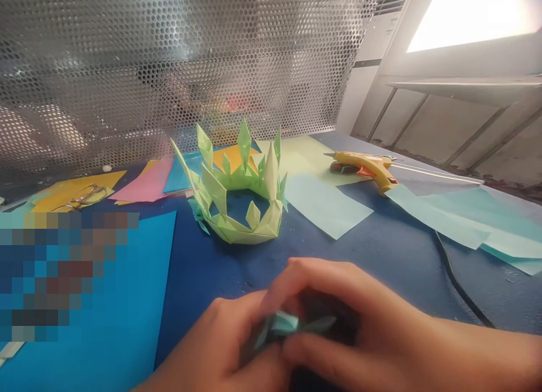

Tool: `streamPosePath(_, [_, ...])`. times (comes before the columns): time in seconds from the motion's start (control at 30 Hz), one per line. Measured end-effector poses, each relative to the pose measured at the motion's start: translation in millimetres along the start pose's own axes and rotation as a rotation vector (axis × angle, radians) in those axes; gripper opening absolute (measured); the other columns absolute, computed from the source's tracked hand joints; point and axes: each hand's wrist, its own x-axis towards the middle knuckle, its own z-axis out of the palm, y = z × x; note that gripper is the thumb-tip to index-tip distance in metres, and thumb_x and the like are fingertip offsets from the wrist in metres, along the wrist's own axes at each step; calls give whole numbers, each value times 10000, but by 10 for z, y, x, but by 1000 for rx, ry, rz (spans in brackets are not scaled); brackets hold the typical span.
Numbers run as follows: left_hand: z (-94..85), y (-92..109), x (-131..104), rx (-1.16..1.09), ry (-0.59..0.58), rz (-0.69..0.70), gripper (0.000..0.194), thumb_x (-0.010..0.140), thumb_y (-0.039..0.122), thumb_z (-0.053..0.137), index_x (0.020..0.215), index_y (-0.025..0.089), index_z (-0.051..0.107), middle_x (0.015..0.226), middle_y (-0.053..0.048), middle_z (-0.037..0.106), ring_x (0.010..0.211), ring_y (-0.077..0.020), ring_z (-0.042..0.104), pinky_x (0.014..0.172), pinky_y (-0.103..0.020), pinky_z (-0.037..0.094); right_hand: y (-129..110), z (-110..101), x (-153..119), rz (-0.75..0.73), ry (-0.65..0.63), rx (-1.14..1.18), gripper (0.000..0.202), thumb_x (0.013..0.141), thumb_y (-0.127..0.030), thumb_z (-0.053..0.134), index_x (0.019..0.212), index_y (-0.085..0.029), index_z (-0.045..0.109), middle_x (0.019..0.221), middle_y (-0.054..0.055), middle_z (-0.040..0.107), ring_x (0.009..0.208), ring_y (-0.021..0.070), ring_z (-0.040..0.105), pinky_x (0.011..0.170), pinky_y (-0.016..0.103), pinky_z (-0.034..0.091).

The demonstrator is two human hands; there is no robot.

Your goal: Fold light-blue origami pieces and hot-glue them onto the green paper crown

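Near the front edge of the view, my left hand (231, 341) and my right hand (339, 307) come together around a small piece of folded teal paper (284, 322). Fingers of both hands are closed on it, and they hide most of its shape. Behind them a light green folded-paper crown (241, 234) stands upright on the dark blue table (237, 273), its pointed leaves rising around the ring. A few teal paper leaves (199, 214) show at the crown's lower left side.
A yellow glue gun (366, 166) lies at the back right, its black cord (455, 282) running forward. Pale teal sheets (330, 203) lie around it. At left is a blue sheet (131, 301), partly pixelated; behind are glasses (87, 197) and coloured papers. A perforated metal screen (190, 59) closes the back.
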Motion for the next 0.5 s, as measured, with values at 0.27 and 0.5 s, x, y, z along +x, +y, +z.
streamPosePath(0.27, [-82, 82, -35, 214, -14, 74, 265, 791, 363, 524, 919, 217, 705, 747, 20, 648, 631, -134, 536, 615, -239, 409, -47, -77, 24, -1, -27, 28, 122, 925, -128, 527, 842, -209, 565, 744, -37, 570, 642, 91, 503, 582, 162, 469])
streamPosePath(0.5, [-59, 86, -34, 206, 10, -8, 267, 815, 486, 598, 857, 254, 723, 677, 16, 554, 650, -167, 473, 566, -258, 344, -17, -47, -17, -26, -17, -32, 170, 800, -45, 546, 776, -212, 520, 661, -62, 520, 577, 80, 455, 537, 156, 432])
